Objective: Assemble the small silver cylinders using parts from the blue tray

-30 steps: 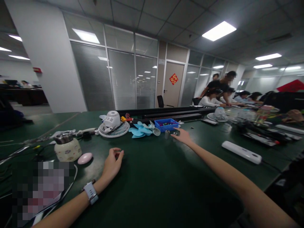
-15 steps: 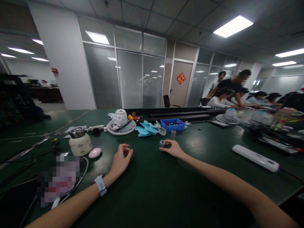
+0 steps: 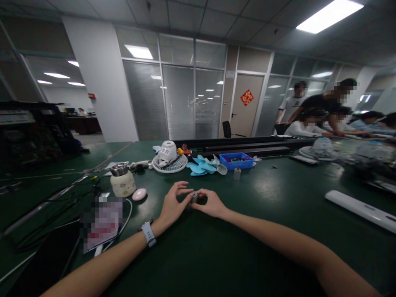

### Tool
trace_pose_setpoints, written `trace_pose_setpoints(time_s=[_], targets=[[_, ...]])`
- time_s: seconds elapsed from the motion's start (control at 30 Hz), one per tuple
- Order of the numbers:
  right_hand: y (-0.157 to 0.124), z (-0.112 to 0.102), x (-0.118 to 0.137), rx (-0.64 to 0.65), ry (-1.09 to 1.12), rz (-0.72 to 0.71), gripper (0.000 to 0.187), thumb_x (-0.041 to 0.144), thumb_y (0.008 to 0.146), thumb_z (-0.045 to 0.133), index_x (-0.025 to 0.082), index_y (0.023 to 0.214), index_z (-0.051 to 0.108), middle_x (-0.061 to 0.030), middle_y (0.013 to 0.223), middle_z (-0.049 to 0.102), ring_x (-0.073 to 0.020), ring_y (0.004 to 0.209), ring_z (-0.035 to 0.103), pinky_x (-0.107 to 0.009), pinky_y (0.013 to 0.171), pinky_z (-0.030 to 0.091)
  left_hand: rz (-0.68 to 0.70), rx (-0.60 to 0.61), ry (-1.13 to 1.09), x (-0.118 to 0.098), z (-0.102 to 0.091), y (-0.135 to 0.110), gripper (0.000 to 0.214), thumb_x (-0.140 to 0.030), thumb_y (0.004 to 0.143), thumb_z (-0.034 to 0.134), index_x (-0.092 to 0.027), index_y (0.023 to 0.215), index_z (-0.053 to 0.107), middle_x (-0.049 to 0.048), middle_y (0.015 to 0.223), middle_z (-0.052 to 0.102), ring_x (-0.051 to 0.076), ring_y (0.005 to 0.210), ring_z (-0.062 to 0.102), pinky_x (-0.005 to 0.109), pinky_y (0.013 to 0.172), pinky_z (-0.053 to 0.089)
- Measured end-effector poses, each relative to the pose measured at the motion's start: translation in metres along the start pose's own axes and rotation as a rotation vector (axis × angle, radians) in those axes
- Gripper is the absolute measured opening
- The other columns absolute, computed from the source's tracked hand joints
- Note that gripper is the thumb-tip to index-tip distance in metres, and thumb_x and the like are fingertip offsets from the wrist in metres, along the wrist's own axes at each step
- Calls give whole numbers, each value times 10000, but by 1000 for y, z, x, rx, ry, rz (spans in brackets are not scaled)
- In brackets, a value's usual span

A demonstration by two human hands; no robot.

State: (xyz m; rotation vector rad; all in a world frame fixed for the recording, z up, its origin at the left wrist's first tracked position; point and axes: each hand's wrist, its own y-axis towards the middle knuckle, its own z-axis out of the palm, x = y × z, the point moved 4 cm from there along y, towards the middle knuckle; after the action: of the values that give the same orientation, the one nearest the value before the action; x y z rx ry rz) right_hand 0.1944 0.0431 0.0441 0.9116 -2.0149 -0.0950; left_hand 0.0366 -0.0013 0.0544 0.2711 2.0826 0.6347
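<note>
A small grey metal cylinder (image 3: 194,199) is between my two hands, low over the green table. My right hand (image 3: 212,203) pinches it from the right with thumb and fingers. From the left, my left hand (image 3: 175,202) has its thumb and index fingertips closed at the cylinder's upper left side, while its other fingers stay loosely stretched. The fingers hide part of the cylinder. A second grey metal cylinder (image 3: 236,173) stands upright on the table, beyond my right hand and in front of a blue tray (image 3: 236,166) of small parts.
Light-blue fan blades (image 3: 202,166) and a white fan housing (image 3: 168,154) lie ahead. To the left are a cream jar (image 3: 123,183), a pink oval object (image 3: 139,194) and cables. A white power strip (image 3: 360,210) lies right. Dark bars (image 3: 247,147) span the back; people work beyond.
My right hand has brought the cylinder leftward and nearer to me. My left hand has moved right, and its thumb and index finger have closed at the cylinder. The camera has turned slightly left.
</note>
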Motion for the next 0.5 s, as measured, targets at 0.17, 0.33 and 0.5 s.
trace_pose_setpoints(time_s=[0.17, 0.33, 0.5], targets=[[-1, 2, -3, -49, -160, -30, 309, 350, 725, 755, 181, 971, 673, -26, 863, 693, -186, 836, 634, -318, 795, 470, -57, 45, -51, -6, 5, 7, 474, -399, 767, 685, -214, 1161, 498, 69, 972, 746, 251, 1055, 668, 438, 966, 472], [-1, 3, -4, -48, -206, -3, 349, 417, 720, 755, 179, 961, 670, -37, 874, 688, -201, 846, 627, -337, 809, 455, -27, -119, -87, -12, -9, 18, 430, -396, 795, 658, -214, 1140, 478, 63, 931, 754, 230, 1008, 686, 411, 944, 483], [-3, 2, -3, -42, -201, 3, 379, 449, 740, 728, 190, 1010, 663, -44, 912, 679, -212, 876, 617, -362, 836, 447, -58, -72, 30, 20, -15, 17, 461, -357, 796, 652, -226, 1213, 507, 77, 990, 757, 253, 1081, 662, 442, 969, 467]])
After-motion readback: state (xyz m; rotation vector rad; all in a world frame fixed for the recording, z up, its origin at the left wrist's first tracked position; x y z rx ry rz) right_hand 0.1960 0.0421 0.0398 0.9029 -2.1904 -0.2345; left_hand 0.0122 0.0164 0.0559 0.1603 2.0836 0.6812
